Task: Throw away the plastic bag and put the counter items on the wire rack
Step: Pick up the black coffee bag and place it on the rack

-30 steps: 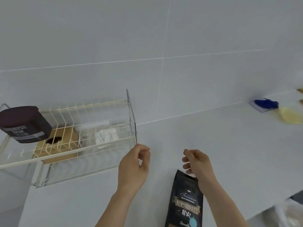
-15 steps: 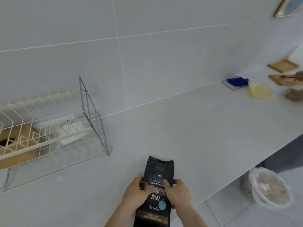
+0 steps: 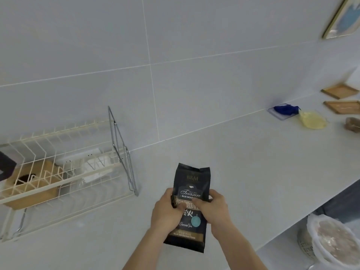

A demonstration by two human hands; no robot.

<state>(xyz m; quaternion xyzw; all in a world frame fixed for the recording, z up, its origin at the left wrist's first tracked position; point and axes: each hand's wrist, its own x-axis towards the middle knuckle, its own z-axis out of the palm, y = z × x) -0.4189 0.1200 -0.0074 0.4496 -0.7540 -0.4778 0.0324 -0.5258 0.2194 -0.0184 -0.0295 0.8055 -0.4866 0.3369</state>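
A black foil coffee pouch with pale lettering and a teal dot (image 3: pixel 190 206) is held in both hands near the front edge of the pale grey worktop (image 3: pixel 243 162); whether its bottom touches the surface I cannot tell. The left hand (image 3: pixel 165 210) wraps the pouch's left side and the right hand (image 3: pixel 213 209) its right, fingers (image 3: pixel 196 206) of both closed across the printed front at mid-height.

Towards the left end of the worktop stands the cream wire rack (image 3: pixel 64 172), its steel end frame (image 3: pixel 121 151) nearest the pouch. A dark cylindrical tin (image 3: pixel 5 168) sits on the rack at the far left, and a brown wooden box (image 3: pixel 33 182) and something white show through the wires lower down.

At the far right end lie a crumpled blue cloth on a clear tile (image 3: pixel 285 111), a pale yellow plastic bag (image 3: pixel 312 120) and two wooden coasters (image 3: pixel 340 99). Below the front edge stands a lined waste bin (image 3: pixel 333 242).

The pouch looks soft and slippery, so a squeeze at its middle could let it buckle or slide out on the way over. Its base could catch on the steel end frame, or it could tip between the rack's wide-set wires. The yellow bag is light and, I'd guess, could easily miss the bin.
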